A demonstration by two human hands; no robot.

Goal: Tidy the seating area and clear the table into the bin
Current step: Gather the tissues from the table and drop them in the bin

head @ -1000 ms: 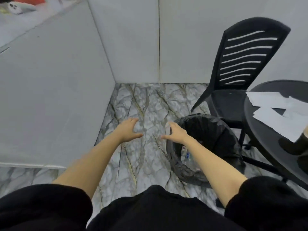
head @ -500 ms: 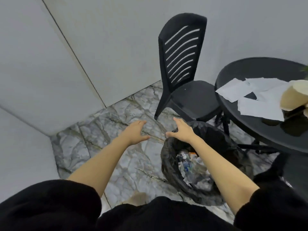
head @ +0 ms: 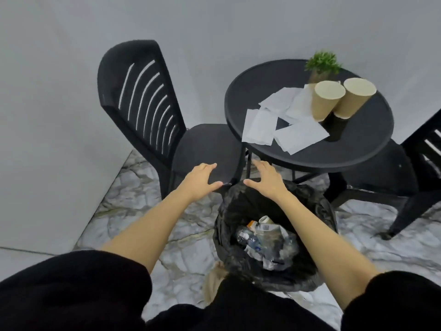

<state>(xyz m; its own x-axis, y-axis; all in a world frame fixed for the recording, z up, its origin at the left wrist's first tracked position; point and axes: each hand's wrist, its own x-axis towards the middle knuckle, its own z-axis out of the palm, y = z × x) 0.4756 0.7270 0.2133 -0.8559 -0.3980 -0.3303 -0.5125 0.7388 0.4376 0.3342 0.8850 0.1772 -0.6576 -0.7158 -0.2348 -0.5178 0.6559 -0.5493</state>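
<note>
1. Left hand and right hand both held out in front, palms down, fingers loosely spread, empty, nothing pinched. They hover over the near edge of the left chair seat and the far rim of the bin; contact with either cannot be told.
2. Bin lined with a black bag, stands on the marble floor directly below the forearms, just in front of the round table. Already holds bottles and crumpled wrappers. Placement looks deliberate: close enough to drop table waste straight in.
3. Still on the table: white paper sheets fanned across the near-left part, some overlapping; two brown paper cups tilted against each other toward the far-right edge; small green plant at the far edge behind the cups.
4. Second chair at the right edge of the table, seat partly tucked under it.
5. Judgement: clearing not started; hands look positioned to reach for the chair or the papers next.
</note>
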